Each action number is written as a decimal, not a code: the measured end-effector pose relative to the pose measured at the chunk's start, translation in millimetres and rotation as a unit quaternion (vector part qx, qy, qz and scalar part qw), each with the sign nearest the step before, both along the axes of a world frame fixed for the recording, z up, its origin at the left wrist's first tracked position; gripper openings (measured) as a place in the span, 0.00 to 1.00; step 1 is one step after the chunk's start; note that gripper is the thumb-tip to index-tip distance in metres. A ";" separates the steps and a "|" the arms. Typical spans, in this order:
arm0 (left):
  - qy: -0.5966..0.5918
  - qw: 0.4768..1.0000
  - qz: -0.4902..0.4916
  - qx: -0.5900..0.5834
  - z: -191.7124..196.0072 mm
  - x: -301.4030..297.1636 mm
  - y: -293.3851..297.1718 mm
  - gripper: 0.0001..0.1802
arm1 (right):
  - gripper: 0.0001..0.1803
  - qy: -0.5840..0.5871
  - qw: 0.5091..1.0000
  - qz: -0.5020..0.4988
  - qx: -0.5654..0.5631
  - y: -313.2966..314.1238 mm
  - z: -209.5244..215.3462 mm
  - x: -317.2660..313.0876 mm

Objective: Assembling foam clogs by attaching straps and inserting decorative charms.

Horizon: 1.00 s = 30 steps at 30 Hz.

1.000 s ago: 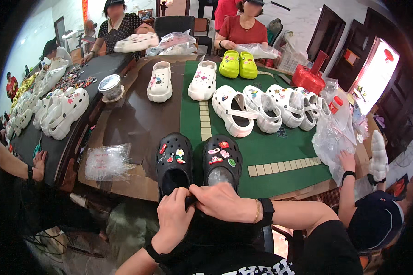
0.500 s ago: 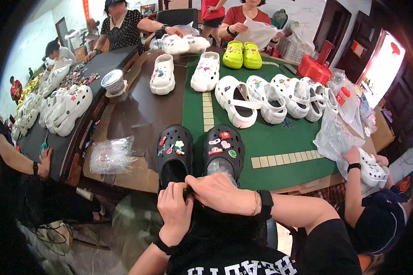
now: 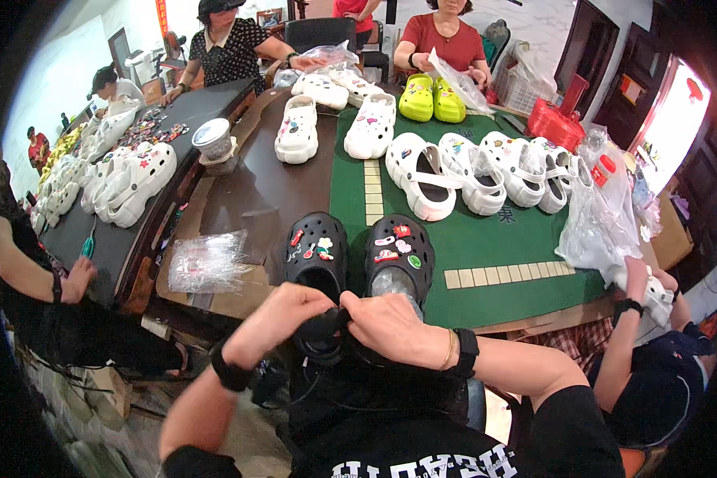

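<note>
A pair of black clogs stands before me, toes pointing away: the left clog (image 3: 317, 239) and the right clog (image 3: 398, 247), both with colourful charms on top. My left hand (image 3: 279, 319) is over the left clog's opening, thumb and fingers pinched together; whatever they hold is too small or hidden. Close against those fingertips, my right hand (image 3: 390, 328) is closed in a pinch on the left clog's dark heel strap (image 3: 336, 319). Clear plastic stuffing (image 3: 394, 284) shows inside the right clog.
White clogs (image 3: 422, 179) and lime-green clogs (image 3: 432, 99) stand on the green mat (image 3: 486, 247). Clear plastic packets (image 3: 207, 263) lie left, near a lidded tub (image 3: 213, 139). Co-workers sit around; one at right handles a white clog (image 3: 655, 299) near plastic bags (image 3: 593, 227).
My left hand has lifted from the left clog's heel and turned, its forearm swinging out leftward. My right hand stays near the strap. The whole view has shifted slightly.
</note>
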<state>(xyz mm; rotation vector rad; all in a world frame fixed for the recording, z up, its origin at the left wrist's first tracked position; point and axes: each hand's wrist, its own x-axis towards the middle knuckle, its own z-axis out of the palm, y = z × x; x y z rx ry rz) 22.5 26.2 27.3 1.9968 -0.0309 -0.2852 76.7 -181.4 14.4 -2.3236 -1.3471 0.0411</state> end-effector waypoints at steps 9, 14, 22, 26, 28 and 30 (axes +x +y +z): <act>0.330 0.922 -0.184 -0.087 3.0 52.3 12.1 0.11 | 0.11 -0.024 1.000 0.009 -0.009 0.9 3.7 -4.8; 0.312 0.934 -0.172 -0.010 9.4 50.9 7.0 0.12 | 0.15 -0.023 0.999 0.001 -0.042 2.4 5.0 -4.2; -0.009 0.988 -0.090 0.123 13.5 25.1 2.7 0.09 | 0.23 0.091 0.992 0.082 0.007 -19.7 24.6 16.2; -0.057 0.996 0.069 0.018 -0.9 -0.6 -13.2 0.04 | 0.15 0.308 0.942 0.124 0.046 -33.4 33.0 39.7; -0.097 0.978 0.152 -0.108 -11.9 -5.4 -25.6 0.03 | 0.11 0.350 0.918 0.130 0.132 -38.4 16.5 46.2; -0.122 0.971 0.164 -0.123 -14.9 -11.3 -37.0 0.03 | 0.10 0.388 0.905 0.102 0.145 -38.5 13.7 44.4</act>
